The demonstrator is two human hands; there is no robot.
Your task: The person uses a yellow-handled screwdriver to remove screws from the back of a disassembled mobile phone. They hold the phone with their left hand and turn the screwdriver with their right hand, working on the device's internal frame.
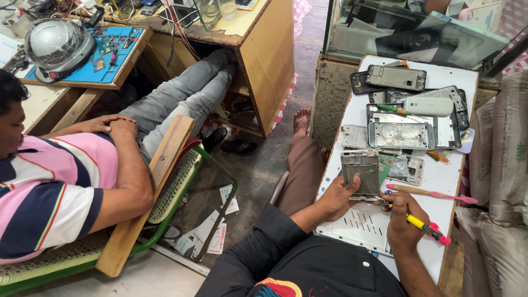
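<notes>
My left hand (336, 197) grips an opened phone frame (361, 173) by its lower left edge, holding it just above the white table (440, 176). My right hand (403, 223) is closed around a yellow screwdriver with a pink end (426, 227), its tip pointing at the phone's lower right corner. A grey circuit board part (406, 168) lies just right of the held phone. A pink toothbrush (434, 193) lies on the table beyond my right hand.
Several stripped phone frames (400, 133) and a white oblong case (429, 106) are piled at the table's far end. A person in a striped shirt (55, 187) sits in a chair at left, beside a wooden desk (264, 49) with a helmet (55, 44). Sacks (506, 165) stand on the right.
</notes>
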